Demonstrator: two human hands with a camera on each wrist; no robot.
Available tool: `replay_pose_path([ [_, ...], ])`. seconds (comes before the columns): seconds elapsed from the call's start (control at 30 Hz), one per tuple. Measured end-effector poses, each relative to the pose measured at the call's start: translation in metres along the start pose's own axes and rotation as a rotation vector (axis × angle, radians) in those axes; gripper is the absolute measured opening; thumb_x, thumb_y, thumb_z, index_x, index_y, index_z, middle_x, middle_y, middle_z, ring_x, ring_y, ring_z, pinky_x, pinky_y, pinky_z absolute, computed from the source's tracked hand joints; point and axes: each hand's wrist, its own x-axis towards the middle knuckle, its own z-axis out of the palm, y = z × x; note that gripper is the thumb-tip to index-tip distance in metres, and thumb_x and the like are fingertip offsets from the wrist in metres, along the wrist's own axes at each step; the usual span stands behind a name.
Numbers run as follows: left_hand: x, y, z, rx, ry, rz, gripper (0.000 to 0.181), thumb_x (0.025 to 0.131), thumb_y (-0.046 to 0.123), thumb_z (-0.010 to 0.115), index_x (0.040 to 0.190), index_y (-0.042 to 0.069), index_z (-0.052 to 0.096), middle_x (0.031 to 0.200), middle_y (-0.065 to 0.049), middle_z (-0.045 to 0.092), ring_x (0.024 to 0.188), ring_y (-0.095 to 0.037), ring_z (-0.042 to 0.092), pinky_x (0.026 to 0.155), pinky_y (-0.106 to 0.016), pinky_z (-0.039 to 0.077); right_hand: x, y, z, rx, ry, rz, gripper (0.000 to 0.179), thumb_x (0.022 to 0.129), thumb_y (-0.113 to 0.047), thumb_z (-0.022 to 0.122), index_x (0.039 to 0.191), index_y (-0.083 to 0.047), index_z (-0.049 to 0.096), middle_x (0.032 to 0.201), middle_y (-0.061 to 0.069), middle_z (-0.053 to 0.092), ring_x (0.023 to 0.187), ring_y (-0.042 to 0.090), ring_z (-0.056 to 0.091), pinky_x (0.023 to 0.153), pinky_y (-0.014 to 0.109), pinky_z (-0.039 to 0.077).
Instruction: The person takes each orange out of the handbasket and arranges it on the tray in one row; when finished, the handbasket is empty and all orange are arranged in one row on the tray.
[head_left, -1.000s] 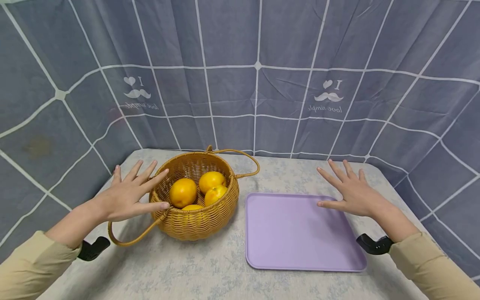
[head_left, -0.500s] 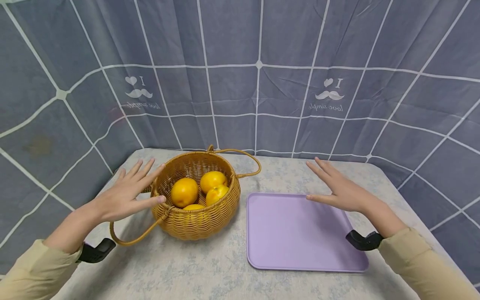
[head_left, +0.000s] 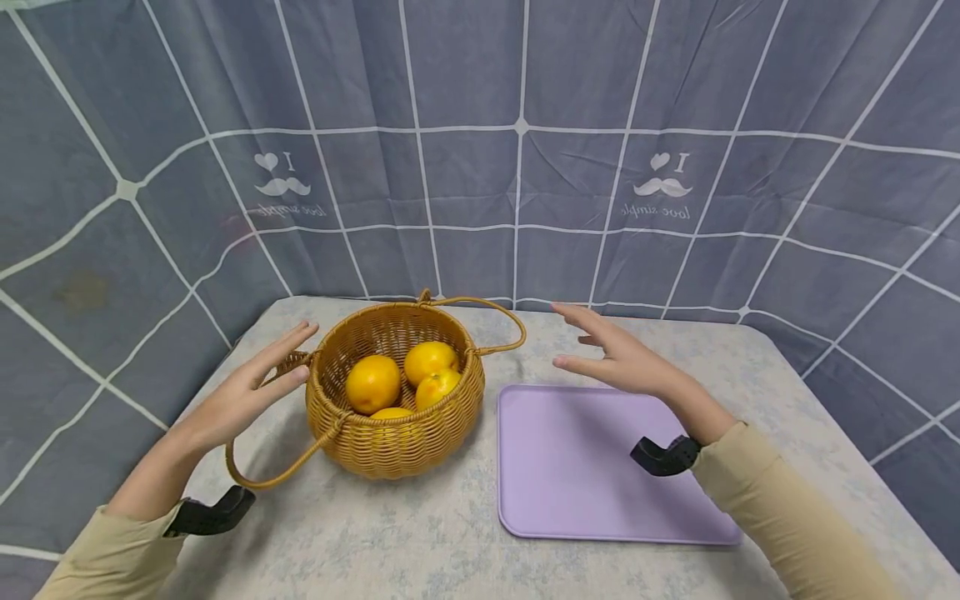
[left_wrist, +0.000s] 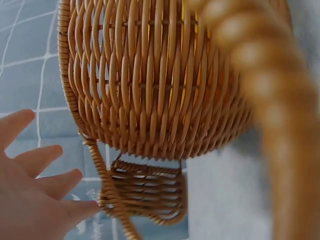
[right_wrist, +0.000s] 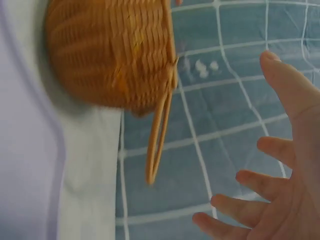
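Observation:
A brown wicker basket [head_left: 397,446] stands left of the middle of the table, several yellow-orange fruits [head_left: 372,384] lying inside it. Its two loop handles hang outward, the right handle [head_left: 498,310] toward the back and the left handle [head_left: 273,481] toward the front. Just left of the basket hovers my left hand [head_left: 236,400], fingers straight and holding nothing. My right hand [head_left: 618,354] is in the air above the back edge of the purple tray [head_left: 600,467], fingers extended, palm turned toward the basket. In the right wrist view a gap separates the right hand [right_wrist: 280,185] from the basket [right_wrist: 110,55].
A pale patterned cloth covers the table [head_left: 390,533]. Behind and at both sides hangs a grey-blue curtain [head_left: 465,183] with white grid lines. Black wrist devices [head_left: 663,456] sit on both forearms. At the basket's far left side is a small woven flap [left_wrist: 150,187].
My right hand has moved left across the tray toward the basket, its palm turning inward. My left hand has drawn slightly back from the basket rim and also turned inward. The basket stays put.

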Motion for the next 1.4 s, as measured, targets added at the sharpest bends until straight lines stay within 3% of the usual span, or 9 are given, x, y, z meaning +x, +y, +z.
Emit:
replay_pose_path([
  [0.1,0.001,-0.004,0.005,-0.087,0.07,-0.032,0.054,0.101,0.02,0.045,0.151,0.022,0.023,0.153,-0.013,0.019,0.131,-0.026,0.033,0.102,-0.048,0.032,0.017,-0.011,0.009,0.11,-0.016,-0.019,0.067,0.091,-0.03,0.063,0.148,-0.02,0.029,0.15,0.003,0.027,0.135,0.026,0.03,0.104,0.045,0.035],
  [0.17,0.002,-0.007,0.01,-0.129,0.127,-0.052,0.053,0.101,0.021,0.046,0.15,0.019,0.026,0.151,-0.014,0.024,0.122,-0.013,0.042,0.096,-0.029,0.04,0.029,-0.018,0.015,0.168,-0.031,-0.027,0.065,0.091,-0.029,0.063,0.147,-0.017,0.032,0.149,0.004,0.029,0.134,0.026,0.032,0.104,0.045,0.035],
  [0.23,0.002,-0.01,0.014,-0.164,0.184,-0.073,0.053,0.1,0.022,0.048,0.149,0.016,0.03,0.148,-0.013,0.03,0.112,-0.002,0.046,0.086,-0.014,0.042,0.041,-0.026,0.021,0.208,-0.043,-0.037,0.064,0.091,-0.028,0.063,0.146,-0.014,0.034,0.148,0.005,0.031,0.133,0.026,0.034,0.103,0.044,0.036],
  [0.3,0.003,-0.012,0.017,-0.195,0.222,-0.094,0.053,0.098,0.023,0.051,0.147,0.014,0.033,0.147,-0.012,0.033,0.116,-0.002,0.044,0.085,-0.01,0.04,0.053,-0.033,0.025,0.234,-0.058,-0.036,0.063,0.091,-0.029,0.063,0.145,-0.014,0.035,0.148,0.003,0.033,0.133,0.024,0.035,0.102,0.042,0.038],
  [0.5,0.006,-0.014,0.026,-0.247,0.271,-0.154,0.054,0.095,0.027,0.058,0.145,0.014,0.039,0.144,-0.002,0.039,0.128,-0.02,0.038,0.087,-0.008,0.038,0.086,-0.055,0.033,0.292,-0.088,-0.054,0.057,0.093,-0.03,0.061,0.143,-0.017,0.038,0.146,-0.001,0.036,0.131,0.022,0.038,0.102,0.04,0.038],
  [0.73,0.007,-0.019,0.035,-0.269,0.327,-0.149,0.053,0.093,0.025,0.06,0.142,0.012,0.044,0.14,0.0,0.044,0.12,-0.01,0.041,0.087,-0.01,0.036,0.117,-0.076,0.046,0.316,-0.111,-0.051,0.049,0.092,-0.036,0.059,0.138,-0.022,0.046,0.139,-0.003,0.045,0.125,0.018,0.045,0.098,0.038,0.041],
  [0.9,0.008,-0.022,0.04,-0.268,0.364,-0.143,0.052,0.092,0.025,0.063,0.139,0.01,0.047,0.134,0.0,0.047,0.11,-0.012,0.042,0.083,-0.014,0.036,0.137,-0.088,0.058,0.327,-0.149,-0.024,0.047,0.091,-0.039,0.06,0.134,-0.022,0.051,0.131,-0.005,0.051,0.117,0.015,0.051,0.094,0.031,0.044],
  [1.2,0.012,-0.025,0.046,-0.37,0.447,-0.205,0.051,0.088,0.024,0.068,0.134,0.008,0.053,0.132,0.005,0.049,0.114,-0.01,0.043,0.086,-0.013,0.037,0.169,-0.099,0.076,0.587,-0.269,0.045,0.04,0.093,-0.028,0.059,0.131,-0.014,0.054,0.124,0.001,0.058,0.113,0.019,0.056,0.092,0.033,0.047],
  [1.4,0.013,-0.027,0.05,-0.376,0.479,-0.19,0.046,0.088,0.02,0.068,0.129,0.002,0.056,0.133,0.005,0.049,0.116,-0.009,0.041,0.088,-0.014,0.037,0.186,-0.094,0.089,0.715,-0.324,0.091,0.037,0.092,-0.023,0.062,0.126,-0.008,0.057,0.121,0.004,0.059,0.113,0.025,0.056,0.097,0.041,0.043],
])
